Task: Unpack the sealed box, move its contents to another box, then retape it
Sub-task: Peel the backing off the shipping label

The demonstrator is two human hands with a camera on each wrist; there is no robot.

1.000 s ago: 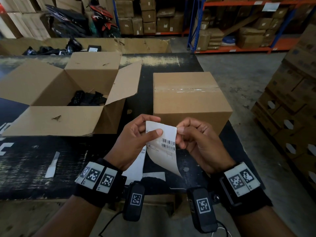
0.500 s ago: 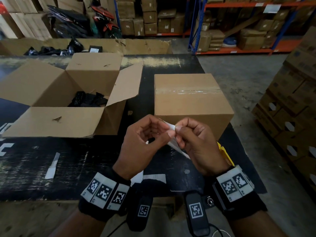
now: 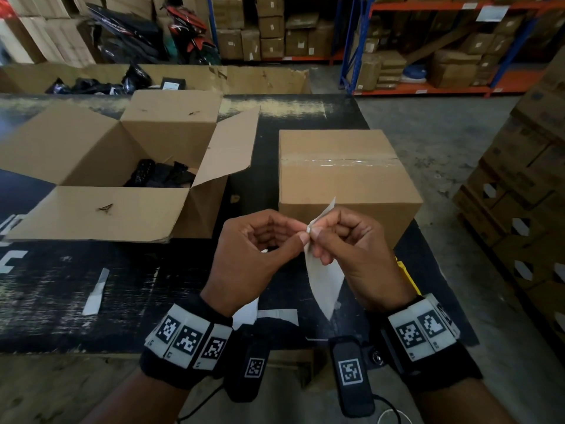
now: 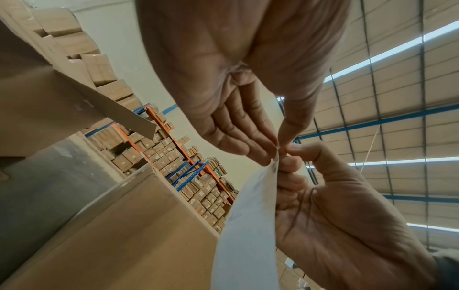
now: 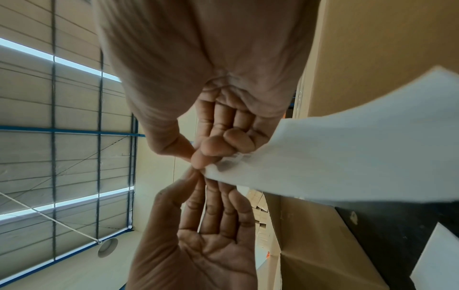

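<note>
White paper label (image 3: 324, 280) pinched at one corner between both hands, left hand (image 3: 260, 255) and right hand (image 3: 351, 255), fingers clamped on it, likely peeling its backing (seam not visible). Sealed box (image 3: 345, 175) stands just behind, the open box (image 3: 101, 179) left, on the worn black desk (image 3: 46, 286). Next: apply label. Warehouse shelving (image 3: 428, 41) beyond.

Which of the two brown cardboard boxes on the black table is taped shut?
The right brown cardboard box, clear tape across its top; the left brown cardboard box has flaps open.
</note>
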